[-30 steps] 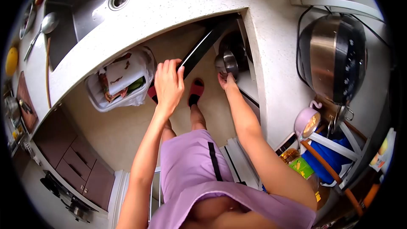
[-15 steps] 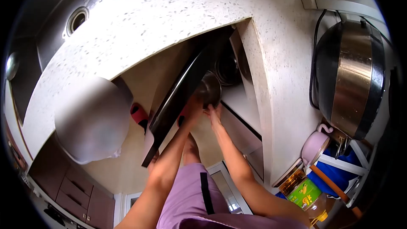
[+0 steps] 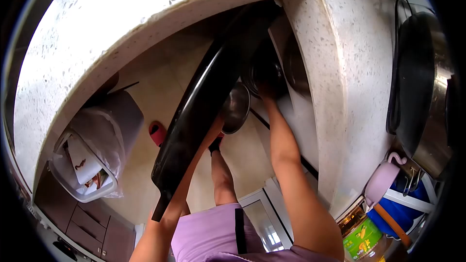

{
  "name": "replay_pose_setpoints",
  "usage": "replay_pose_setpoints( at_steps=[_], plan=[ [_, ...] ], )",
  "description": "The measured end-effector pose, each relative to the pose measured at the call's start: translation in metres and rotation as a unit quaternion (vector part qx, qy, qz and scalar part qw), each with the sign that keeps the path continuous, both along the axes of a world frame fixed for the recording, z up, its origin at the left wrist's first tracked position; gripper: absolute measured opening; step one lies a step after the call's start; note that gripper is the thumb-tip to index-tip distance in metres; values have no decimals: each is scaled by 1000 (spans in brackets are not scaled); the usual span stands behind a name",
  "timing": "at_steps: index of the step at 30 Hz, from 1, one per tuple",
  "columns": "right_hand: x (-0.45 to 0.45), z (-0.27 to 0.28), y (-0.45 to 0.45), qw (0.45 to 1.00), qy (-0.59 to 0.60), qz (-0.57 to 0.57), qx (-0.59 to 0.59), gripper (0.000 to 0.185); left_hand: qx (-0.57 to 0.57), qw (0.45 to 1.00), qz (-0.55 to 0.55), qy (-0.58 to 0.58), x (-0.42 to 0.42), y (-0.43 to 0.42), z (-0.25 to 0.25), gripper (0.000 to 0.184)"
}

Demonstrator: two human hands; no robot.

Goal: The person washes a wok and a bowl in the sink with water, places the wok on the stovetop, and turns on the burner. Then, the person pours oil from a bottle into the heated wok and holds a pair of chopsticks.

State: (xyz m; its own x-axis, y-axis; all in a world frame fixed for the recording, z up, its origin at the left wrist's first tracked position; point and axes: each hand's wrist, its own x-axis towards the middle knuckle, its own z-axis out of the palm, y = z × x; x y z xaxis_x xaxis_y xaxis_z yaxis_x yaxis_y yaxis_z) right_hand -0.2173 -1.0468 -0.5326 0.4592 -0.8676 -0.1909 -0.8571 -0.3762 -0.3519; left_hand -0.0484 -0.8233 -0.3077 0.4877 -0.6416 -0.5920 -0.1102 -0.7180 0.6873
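Currently: metal bowl (image 3: 237, 107) at left hand (image 3: 220, 123), right hand (image 3: 266, 89) inside cupboard

1. Left hand. Extended behind the dark door panel (image 3: 194, 111), with most of the fingers hidden by its edge. Closed on the near-left edge of the metal bowl; exact finger placement not visible.

2. Metal bowl. Located just right of the door panel, above the floor (image 3: 141, 167), at the mouth of the cupboard. Positioned to the left of the right hand and apart from it.

3. Right hand. Extended into shadow at the dark round vessel (image 3: 273, 70). Too dark to tell whether gripping or merely touching; spread of the fingers likewise unreadable.

4. Surroundings. Above and around both arms: pale speckled counter (image 3: 335, 24). Left of the door panel: red slipper (image 3: 157, 133) on the floor and, farther left, lined bin (image 3: 127, 110) with a white tray and scraps inside. Lower left: brown drawers (image 3: 87, 223). On the right, well apart from both hands: large black-and-metal pot (image 3: 420, 68). Below the pot: lilac pan (image 3: 381, 184), then green-labelled bottle (image 3: 363, 240) near the right upper arm.
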Motion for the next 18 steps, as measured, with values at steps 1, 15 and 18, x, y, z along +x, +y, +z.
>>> replay_pose_setpoints(
  at_steps=[1,15,18],
  plan=[
    [0,4,1,1000,-4,-7,8,42,21,999,-25,6,-1,1,8,67],
    [29,271,147,825,-409,-163,355,33,-92,924,-293,-229,-59,148,184,56],
    [49,395,202,909,-385,-9,163,24,-89,934,-327,-116,-31,195,307,69]
  ],
)
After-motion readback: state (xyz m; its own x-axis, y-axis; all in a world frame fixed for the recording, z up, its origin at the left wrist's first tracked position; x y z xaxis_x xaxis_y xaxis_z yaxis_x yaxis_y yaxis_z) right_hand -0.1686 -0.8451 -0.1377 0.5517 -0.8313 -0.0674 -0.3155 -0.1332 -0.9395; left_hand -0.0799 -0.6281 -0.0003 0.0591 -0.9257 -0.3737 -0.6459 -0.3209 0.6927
